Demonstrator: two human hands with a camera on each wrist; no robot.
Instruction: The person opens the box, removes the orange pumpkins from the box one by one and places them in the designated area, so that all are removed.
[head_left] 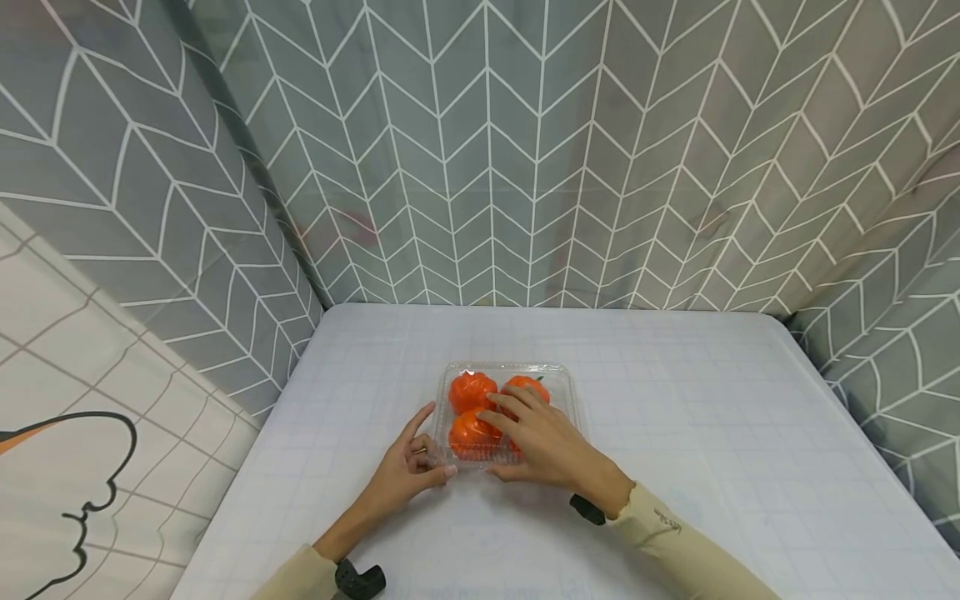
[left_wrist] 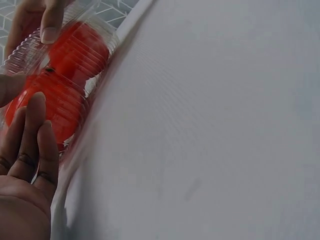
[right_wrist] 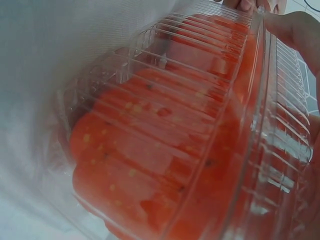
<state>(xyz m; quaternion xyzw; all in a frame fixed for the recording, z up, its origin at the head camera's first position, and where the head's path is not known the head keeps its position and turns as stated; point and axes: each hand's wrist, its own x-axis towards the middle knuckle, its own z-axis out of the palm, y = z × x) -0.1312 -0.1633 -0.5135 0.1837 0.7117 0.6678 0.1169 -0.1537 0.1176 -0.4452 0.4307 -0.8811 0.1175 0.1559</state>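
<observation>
- A clear, ribbed plastic clamshell box (head_left: pixel 566 383) sits near the middle of the pale grey, faintly gridded counter (head_left: pixel 712 450), closer to the person than to the far edge.
- Inside the box lie round, ridged orange-red fruits, tomato-like in shape: one at the far left (head_left: pixel 471 389), one at the far right (head_left: pixel 534 386) and one at the near left (head_left: pixel 469 433); the right hand covers the near right part of the box, so what lies there cannot be told.
- The right hand (head_left: pixel 542 442) rests on top of the box lid with its fingers stretched out and spread flat, the fingertips reaching over the fruits; its thumb lies along the near edge of the box. The hand is relaxed and flat, not curled round anything.
- The left hand (head_left: pixel 408 467) is at the near left corner of the box, its thumb against the near edge and its fingers raised, loosely extended beside the left wall. In the left wrist view the fingers (left_wrist: pixel 30 135) lie straight against the ribbed side of the box (left_wrist: pixel 80 95).
- The right wrist view shows the ribbed lid (right_wrist: pixel 240 125) close up, with the red fruit pressed beneath it.
- Both arms wear cream sleeves (head_left: pixel 675 542).
- Grey curtains with a white chevron pattern (head_left: pixel 487 150) hang behind and beside the counter.
</observation>
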